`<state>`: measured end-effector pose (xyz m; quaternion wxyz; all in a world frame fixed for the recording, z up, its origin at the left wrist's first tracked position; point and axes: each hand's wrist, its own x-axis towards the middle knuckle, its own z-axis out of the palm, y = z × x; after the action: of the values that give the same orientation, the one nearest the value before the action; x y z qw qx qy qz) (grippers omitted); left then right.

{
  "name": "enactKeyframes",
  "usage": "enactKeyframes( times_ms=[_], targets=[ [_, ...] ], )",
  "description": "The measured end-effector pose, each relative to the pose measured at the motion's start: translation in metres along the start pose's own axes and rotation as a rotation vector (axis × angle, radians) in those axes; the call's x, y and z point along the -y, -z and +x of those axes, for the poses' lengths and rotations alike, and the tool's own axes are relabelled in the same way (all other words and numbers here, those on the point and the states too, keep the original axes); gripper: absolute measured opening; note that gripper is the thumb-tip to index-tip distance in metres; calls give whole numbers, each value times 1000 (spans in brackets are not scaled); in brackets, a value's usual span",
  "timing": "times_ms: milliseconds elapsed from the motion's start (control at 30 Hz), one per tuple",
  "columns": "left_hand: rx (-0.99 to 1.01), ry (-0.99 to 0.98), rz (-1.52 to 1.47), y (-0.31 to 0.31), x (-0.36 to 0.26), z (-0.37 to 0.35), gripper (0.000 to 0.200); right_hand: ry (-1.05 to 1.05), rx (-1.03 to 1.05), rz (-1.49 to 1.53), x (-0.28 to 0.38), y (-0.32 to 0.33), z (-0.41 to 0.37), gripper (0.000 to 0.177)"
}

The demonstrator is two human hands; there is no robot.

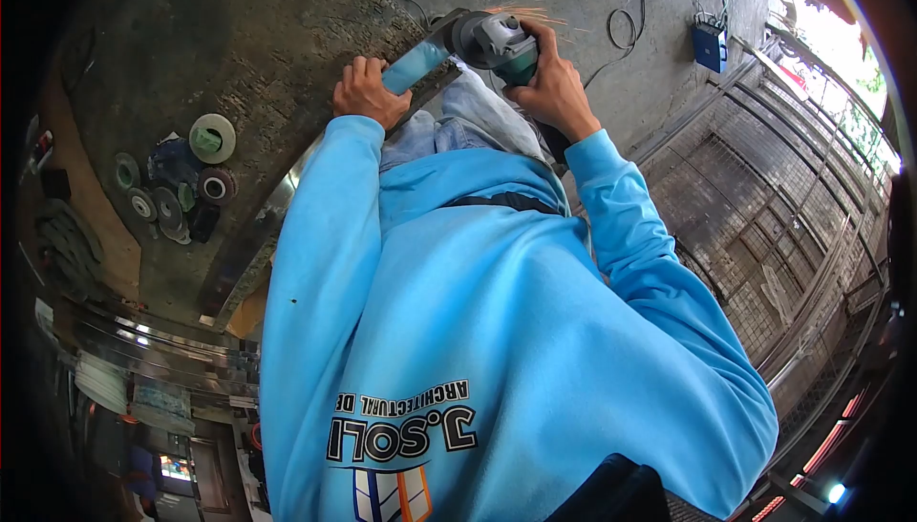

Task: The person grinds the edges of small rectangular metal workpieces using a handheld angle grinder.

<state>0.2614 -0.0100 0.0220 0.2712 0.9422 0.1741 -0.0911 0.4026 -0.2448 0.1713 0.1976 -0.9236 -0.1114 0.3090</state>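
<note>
My left hand (368, 92) is closed on the near end of a flat metal piece (415, 65), which has a bluish sheen and lies at the edge of the worn workbench (287, 16). My right hand (556, 92) is wrapped round the body of an angle grinder (499, 44) with a grey head and a green housing. The grinder's disc and guard are against the far end of the metal piece. Orange sparks (535, 16) fly off to the right from there. The exact contact point is hidden by the grinder.
Several grinding discs (212, 138) and a dark cloth lie on the bench at left. A long metal bar (250, 235) runs along the bench edge. Cables (626, 30) trail over the floor near a blue box (709, 46). Metal mesh frames (764, 226) stand at right.
</note>
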Motion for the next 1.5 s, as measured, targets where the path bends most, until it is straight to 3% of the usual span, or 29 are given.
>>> enactKeyframes(
  times_ms=[233, 367, 633, 700, 900, 1400, 1500],
  targets=[
    [63, 29, -4, 8, -1, 3, 53, 2, 37, -12, -11, 8, -15, 95],
    [112, 39, -8, 9, -1, 3, 53, -100, 88, -70, -8, 16, -27, 97],
    [123, 40, -10, 8, 0, 2, 53, -75, 60, -91, 5, 12, -11, 96],
    [128, 42, -8, 8, 1, 3, 53, -87, 83, -91, 9, 11, -4, 102],
    [124, 23, 35, 10, -3, 1, 58, -21, 18, -93, 13, 10, 13, 94],
    [143, 21, 24, 10, -2, 3, 59, -17, 35, -120, 15, 11, 11, 94],
    [112, 38, 1, 7, 0, 3, 52, 3, 46, -114, 10, 10, 6, 94]
  ],
)
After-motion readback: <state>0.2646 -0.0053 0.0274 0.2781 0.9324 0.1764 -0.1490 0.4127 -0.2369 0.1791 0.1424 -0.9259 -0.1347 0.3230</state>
